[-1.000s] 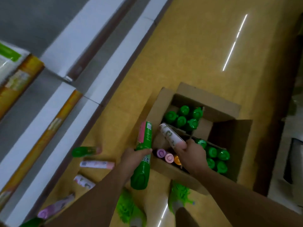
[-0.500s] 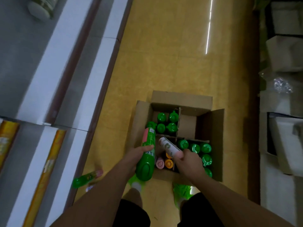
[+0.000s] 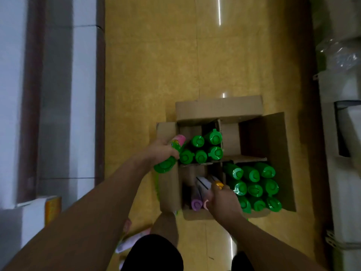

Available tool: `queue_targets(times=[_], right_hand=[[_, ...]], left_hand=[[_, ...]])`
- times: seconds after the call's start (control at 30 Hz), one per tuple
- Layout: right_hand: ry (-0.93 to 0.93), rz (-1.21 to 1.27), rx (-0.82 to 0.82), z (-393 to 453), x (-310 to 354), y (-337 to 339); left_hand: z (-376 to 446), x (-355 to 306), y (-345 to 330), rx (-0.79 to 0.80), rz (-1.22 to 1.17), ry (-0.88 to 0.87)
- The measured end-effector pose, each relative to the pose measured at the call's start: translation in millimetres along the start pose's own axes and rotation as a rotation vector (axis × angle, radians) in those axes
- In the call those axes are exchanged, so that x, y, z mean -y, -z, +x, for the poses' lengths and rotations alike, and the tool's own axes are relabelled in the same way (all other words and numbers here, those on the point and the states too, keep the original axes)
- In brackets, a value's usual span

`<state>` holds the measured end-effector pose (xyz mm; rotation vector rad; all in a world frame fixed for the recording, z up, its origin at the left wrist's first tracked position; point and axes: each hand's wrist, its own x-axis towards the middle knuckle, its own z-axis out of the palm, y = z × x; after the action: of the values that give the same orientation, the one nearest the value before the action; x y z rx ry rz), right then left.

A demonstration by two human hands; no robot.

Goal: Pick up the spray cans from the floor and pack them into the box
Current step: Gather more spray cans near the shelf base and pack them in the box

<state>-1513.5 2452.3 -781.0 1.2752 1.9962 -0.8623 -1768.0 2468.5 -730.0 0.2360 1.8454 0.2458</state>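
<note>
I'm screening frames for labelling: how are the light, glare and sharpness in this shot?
Head view: dim and warm-tinted; bright streaks of glare on the glossy yellow floor; white shelving at left is smeared by blur; green-capped spray cans in the brown cardboard box stay fairly sharp.

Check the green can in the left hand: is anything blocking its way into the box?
Nothing visible blocks it. The left hand holds the green can over the box's left wall, beside five packed cans with open room next to them.

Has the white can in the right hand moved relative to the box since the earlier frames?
Yes. The white can has gone down into the near-left compartment of the box, beside the purple can; earlier the right hand held it above the rim.
</note>
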Motion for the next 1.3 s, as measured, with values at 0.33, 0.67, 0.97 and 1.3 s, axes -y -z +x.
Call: queue_targets(times=[0.33,0.67,0.97,1.3], right_hand=[[0.031,-0.202,0.022,86.9,9.8,-59.0],[0.054,-0.309,0.088,128.8,-5.6,-103.8],[0.095,-0.322,0.103,138.4,-18.9,-114.8],[0.130,-0.404,0.089,128.2,-29.3,-126.0]], left_hand=[[110.8,-5.7,-29.8,-0.162,0.404,-0.206],[170.0,-4.4,-72.7,-0.203,0.536,-0.264],[202.8,10.2,-94.6,-0.059,0.408,-0.180],[205.0,22.7,-106.6,-0.209,0.242,-0.196]])
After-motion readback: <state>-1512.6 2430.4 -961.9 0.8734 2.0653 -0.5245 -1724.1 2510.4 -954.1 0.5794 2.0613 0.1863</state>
